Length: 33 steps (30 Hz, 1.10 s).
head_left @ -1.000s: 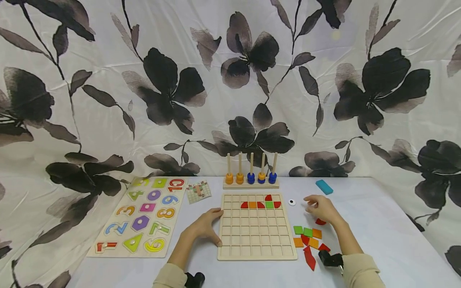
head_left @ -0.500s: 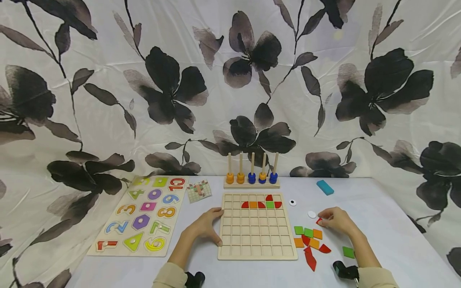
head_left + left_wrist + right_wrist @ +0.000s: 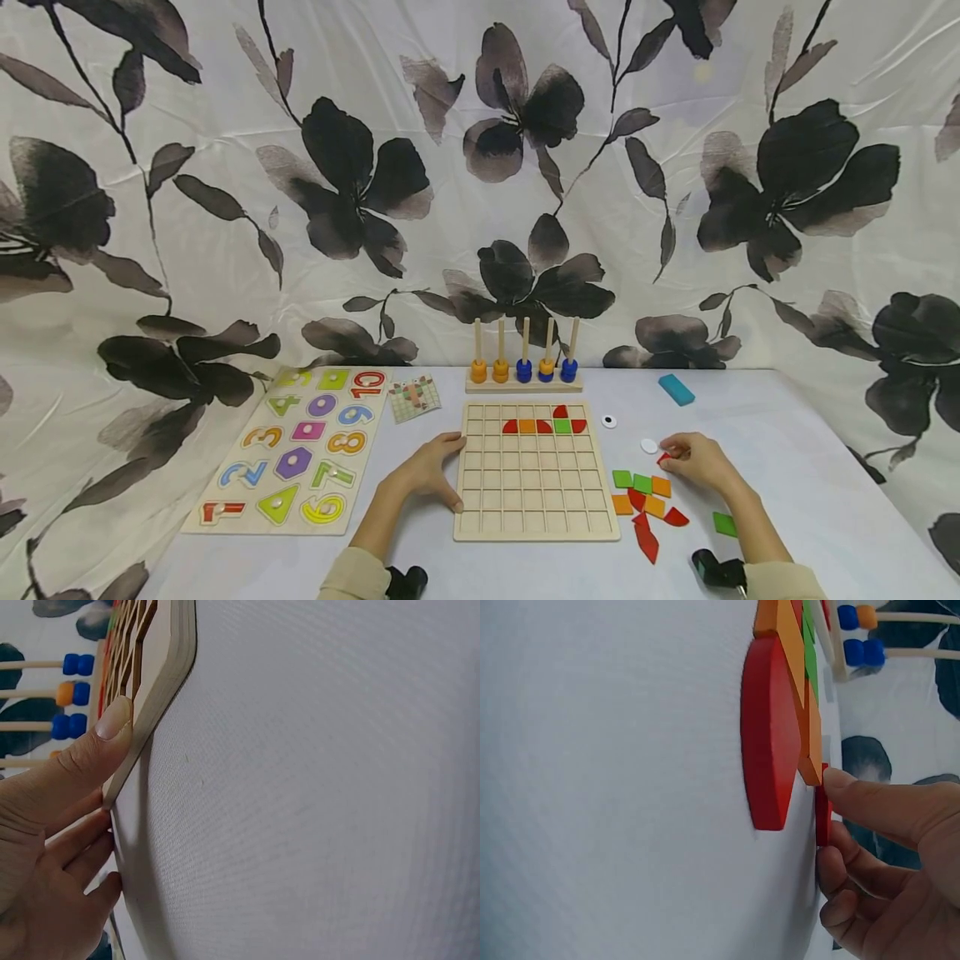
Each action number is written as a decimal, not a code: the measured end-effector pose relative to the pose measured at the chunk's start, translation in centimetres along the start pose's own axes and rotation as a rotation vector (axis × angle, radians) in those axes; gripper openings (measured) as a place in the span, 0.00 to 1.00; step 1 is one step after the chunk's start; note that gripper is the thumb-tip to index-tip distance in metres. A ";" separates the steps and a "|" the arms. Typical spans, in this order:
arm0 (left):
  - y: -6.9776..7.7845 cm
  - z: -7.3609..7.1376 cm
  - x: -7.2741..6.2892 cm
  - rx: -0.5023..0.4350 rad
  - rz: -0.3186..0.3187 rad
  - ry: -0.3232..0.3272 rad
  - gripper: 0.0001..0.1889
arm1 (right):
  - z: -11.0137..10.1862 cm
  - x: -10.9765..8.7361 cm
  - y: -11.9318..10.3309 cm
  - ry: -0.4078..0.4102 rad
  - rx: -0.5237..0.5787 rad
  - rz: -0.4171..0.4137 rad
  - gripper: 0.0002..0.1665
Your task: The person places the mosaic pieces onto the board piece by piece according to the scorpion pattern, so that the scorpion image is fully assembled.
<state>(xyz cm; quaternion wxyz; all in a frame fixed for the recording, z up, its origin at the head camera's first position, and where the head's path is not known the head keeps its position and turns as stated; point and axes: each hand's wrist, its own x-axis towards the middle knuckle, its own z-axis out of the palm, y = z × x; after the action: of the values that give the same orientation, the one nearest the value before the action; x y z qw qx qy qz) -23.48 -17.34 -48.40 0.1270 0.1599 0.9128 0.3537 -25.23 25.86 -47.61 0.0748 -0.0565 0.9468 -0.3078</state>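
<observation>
My left hand (image 3: 426, 471) spans the left edge of a wooden grid board (image 3: 537, 492). In the left wrist view the thumb rests on the board's rim and the fingers (image 3: 86, 851) lie along its side. Several red, orange and green tiles sit in the upper part of the grid. To the right of the board, my right hand (image 3: 697, 458) pinches a small red tile (image 3: 823, 814) between thumb and fingers, low over the table. A white disc (image 3: 648, 447) lies just left of those fingers.
Loose tiles (image 3: 654, 507) lie right of the board, with a green one (image 3: 724, 524) by the right forearm. An eye-like disc (image 3: 609, 422) and a blue block (image 3: 677, 390) lie farther back. Behind stands a bead-peg rack (image 3: 523, 386); left are a pattern card (image 3: 415, 398) and number puzzle (image 3: 285, 450).
My right hand has moved right and toward me, from beside the eye-like disc to the red tile, which it now pinches. The white disc has come into view. The left hand stays put.
</observation>
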 end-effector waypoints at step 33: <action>0.2 0.0 -0.2 0.008 -0.007 -0.002 0.53 | 2.7 -1.6 -3.6 -0.117 -0.063 -0.050 0.14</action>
<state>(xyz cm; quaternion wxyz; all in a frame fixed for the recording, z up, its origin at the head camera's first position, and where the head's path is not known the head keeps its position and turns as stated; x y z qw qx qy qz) -23.26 -17.25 -48.27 0.1284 0.1577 0.9147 0.3494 -22.93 21.70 -47.44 0.1204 -0.1004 0.9484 -0.2756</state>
